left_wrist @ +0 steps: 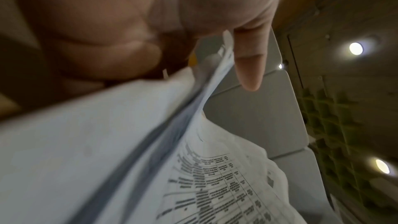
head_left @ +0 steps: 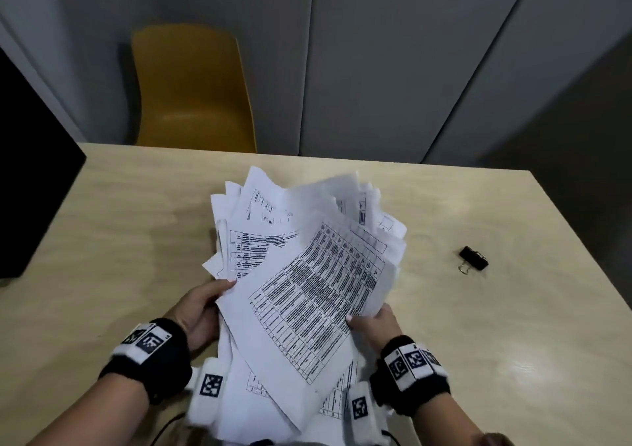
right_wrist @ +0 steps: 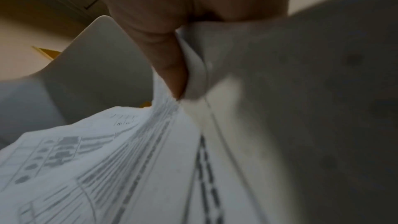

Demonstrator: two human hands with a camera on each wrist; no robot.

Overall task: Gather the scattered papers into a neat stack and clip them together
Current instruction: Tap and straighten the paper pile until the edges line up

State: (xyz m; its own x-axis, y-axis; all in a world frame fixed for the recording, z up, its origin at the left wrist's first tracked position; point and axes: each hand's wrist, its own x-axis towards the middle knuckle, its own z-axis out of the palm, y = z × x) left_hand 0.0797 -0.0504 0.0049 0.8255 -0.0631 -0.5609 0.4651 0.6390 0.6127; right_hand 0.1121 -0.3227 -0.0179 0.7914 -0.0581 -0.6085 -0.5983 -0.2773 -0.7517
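left hand and right hand each grip an edge of a fanned, uneven sheaf of thin printed papers; black metal clip lies apart on pale wooden table.

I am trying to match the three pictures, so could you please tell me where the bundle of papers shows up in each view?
Head view: papers fanned at centre, gripped by the left hand and right hand above the table.
Left wrist view: papers fill the lower left, below the fingers.
Right wrist view: papers cover the lower half and right.
Shared landmark: the top sheet's printed table grid, seen also at and.
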